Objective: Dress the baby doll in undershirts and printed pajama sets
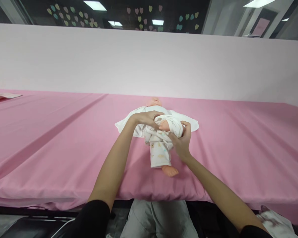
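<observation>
A baby doll (170,171) lies on its back on the pink-covered table, with its head at the far side. It has on a white top (129,120) spread out to both sides. Patterned white pants (160,155) cover one of its legs, and a bare foot sticks out at the cuff. The other leg is bent up, with the cloth bunched around its foot (164,125). My left hand (147,118) curls at the toes, its fingers on the edge of the bunched cloth. My right hand (182,140) grips the gathered pants from the right, thumb in front.
The pink cover (64,148) has folds and hangs over the table's front edge. A white partition (139,62) rises behind it. A pale cloth (5,97) lies at the far left. Another whitish cloth (275,223) is low at the right, and a black chair (24,228) is low at the left.
</observation>
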`<state>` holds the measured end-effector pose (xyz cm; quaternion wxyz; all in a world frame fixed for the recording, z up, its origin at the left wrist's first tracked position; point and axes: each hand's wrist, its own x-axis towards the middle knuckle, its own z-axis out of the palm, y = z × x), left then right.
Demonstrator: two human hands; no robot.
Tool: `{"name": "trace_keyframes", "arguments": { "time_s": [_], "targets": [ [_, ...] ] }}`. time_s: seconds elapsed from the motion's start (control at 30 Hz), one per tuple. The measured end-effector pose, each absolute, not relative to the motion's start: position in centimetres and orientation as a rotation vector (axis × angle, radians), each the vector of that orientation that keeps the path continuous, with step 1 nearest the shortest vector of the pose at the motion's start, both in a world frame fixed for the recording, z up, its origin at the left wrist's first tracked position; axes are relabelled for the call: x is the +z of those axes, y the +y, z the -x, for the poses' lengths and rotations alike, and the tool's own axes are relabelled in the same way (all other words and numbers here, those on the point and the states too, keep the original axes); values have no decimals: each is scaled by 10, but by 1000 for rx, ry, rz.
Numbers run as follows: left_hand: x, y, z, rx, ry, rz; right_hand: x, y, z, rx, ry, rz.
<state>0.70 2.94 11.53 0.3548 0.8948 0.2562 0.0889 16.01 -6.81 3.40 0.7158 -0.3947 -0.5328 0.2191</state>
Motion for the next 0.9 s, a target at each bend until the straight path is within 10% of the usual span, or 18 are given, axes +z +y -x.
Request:
{"name": "trace_keyframes", "arguments": {
  "time_s": [0.9],
  "targets": [
    [143, -45, -49, 410, 1068, -2828, 33, -52, -175, 911, -816, 760]
  ]
}}
